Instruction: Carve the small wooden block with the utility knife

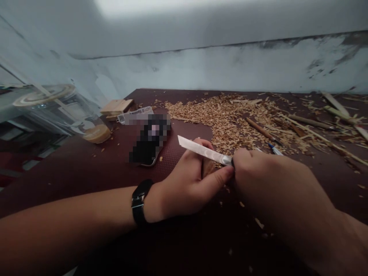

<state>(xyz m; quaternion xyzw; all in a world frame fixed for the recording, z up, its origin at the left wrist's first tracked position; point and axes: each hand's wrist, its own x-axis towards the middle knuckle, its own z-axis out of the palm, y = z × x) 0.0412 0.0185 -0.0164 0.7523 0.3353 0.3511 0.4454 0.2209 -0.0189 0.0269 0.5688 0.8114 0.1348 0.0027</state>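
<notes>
The knife (201,150) is lying across the front of the two hands, its pale blade pointing away to the left and slightly upward. The right hand (258,176) is clenching the handle, which is mostly hiding inside the fist. The left hand (184,184) is curling around a brown piece (207,168), which is showing only partly below the blade; its thumb is reaching toward the blade's base, just beside the right fist. A black wristband (140,201) is circling the left wrist. Beyond the hands, wood shavings (201,111) are covering much of the table (115,168), with a brown stick (263,130) and a pen (275,148) lying to the right. A phone (151,140), partly blurred, is lying left of the knife. Behind it, a clear plastic box (138,114) is sitting near a wooden block (117,107); a cup (66,113) is standing farther left.
</notes>
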